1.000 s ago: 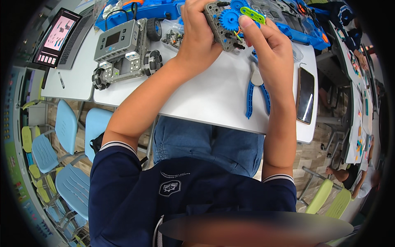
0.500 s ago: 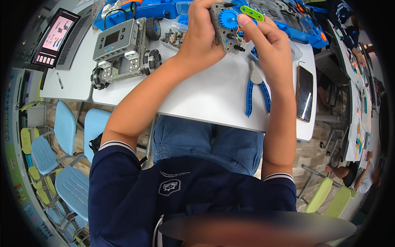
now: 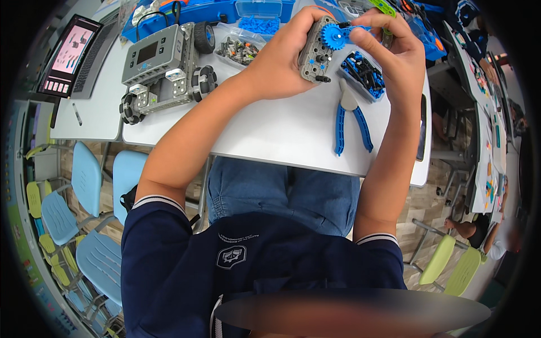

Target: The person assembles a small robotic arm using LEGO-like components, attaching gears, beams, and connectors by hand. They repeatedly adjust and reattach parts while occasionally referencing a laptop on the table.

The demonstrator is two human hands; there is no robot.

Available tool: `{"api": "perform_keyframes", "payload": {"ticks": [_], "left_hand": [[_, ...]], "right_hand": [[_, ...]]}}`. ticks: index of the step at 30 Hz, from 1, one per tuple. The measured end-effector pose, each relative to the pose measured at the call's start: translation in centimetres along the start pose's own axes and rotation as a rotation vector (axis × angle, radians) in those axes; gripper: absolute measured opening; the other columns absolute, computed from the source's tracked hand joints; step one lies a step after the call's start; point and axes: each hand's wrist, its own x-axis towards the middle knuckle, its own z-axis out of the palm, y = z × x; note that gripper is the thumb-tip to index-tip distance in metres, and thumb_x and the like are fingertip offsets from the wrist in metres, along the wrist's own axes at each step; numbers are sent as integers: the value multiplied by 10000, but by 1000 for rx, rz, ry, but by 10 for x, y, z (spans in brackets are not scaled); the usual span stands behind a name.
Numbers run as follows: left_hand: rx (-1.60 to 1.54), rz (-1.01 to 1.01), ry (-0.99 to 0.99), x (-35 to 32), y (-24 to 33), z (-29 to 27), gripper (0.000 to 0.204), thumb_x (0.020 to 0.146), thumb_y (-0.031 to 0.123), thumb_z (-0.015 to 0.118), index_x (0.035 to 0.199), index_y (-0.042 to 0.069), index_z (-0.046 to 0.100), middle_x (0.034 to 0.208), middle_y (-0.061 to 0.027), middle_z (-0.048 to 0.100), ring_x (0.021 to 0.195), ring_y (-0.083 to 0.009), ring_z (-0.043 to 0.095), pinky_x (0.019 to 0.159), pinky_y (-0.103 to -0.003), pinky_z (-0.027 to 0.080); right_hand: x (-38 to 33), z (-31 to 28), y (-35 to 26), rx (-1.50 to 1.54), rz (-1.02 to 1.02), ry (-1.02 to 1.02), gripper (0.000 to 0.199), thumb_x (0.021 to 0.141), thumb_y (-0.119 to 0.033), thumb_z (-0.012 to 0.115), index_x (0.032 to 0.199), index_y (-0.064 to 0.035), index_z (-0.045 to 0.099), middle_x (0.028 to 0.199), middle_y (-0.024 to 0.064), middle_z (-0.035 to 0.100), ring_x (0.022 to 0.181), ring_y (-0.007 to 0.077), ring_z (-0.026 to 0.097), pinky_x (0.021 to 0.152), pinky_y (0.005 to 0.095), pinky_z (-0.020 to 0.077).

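My left hand grips a grey plastic building block at the far middle of the table. A blue gear sits on the block, and black pins stick out of its lower part. My right hand is closed beside the gear, thumb and fingers around a piece with a bright green beam and some blue. Fingers partly hide that piece, and I cannot tell whether it touches the gear. Below the hands lie pliers with blue handles, next to a small box of black and blue pins.
A grey wheeled robot base stands at left, with a laptop beyond it. A bin of small parts and a blue case are at the back. A phone lies by the right edge, partly behind my forearm.
My right hand has moved right, away from the block, and the green beam has gone with it. The block has shifted slightly right and nearer. The box of pins now shows more fully.
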Motion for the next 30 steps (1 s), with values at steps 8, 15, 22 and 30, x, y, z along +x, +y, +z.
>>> {"api": "perform_keyframes", "payload": {"ticks": [8, 15, 22, 30], "left_hand": [[-108, -170, 299, -2, -8, 13, 717, 716, 111, 870, 1273, 68, 419, 1110, -75, 555, 1076, -207, 571, 924, -350, 489], [-2, -5, 491, 2, -16, 8, 570, 871, 28, 686, 1311, 14, 323, 1145, -115, 496, 1026, -174, 522, 892, -323, 468], [152, -12, 504, 1, -18, 7, 579, 851, -5, 670, 1314, 8, 322, 1152, -122, 492, 1046, -186, 524, 906, -320, 467], [55, -29, 526, 3, -17, 7, 609, 836, -30, 675, 1326, 2, 315, 1164, -127, 492, 1083, -200, 534, 938, -331, 470]], "right_hand": [[7, -21, -3, 399, -110, 443, 229, 996, -159, 609, 1177, -19, 604, 1033, 112, 625, 816, 167, 532, 796, 311, 447], [0, -11, -3, 650, 142, 55, 271, 1039, -181, 519, 1199, 28, 581, 953, 96, 608, 788, 162, 515, 718, 312, 424], [-6, 3, -1, 740, 363, 104, 290, 1010, -177, 573, 1186, 51, 609, 1063, 131, 647, 949, 220, 619, 913, 421, 523], [-5, -3, 13, 868, 399, 123, 299, 993, -127, 599, 1224, 59, 568, 1142, 162, 641, 1044, 230, 630, 1019, 465, 505]]}}
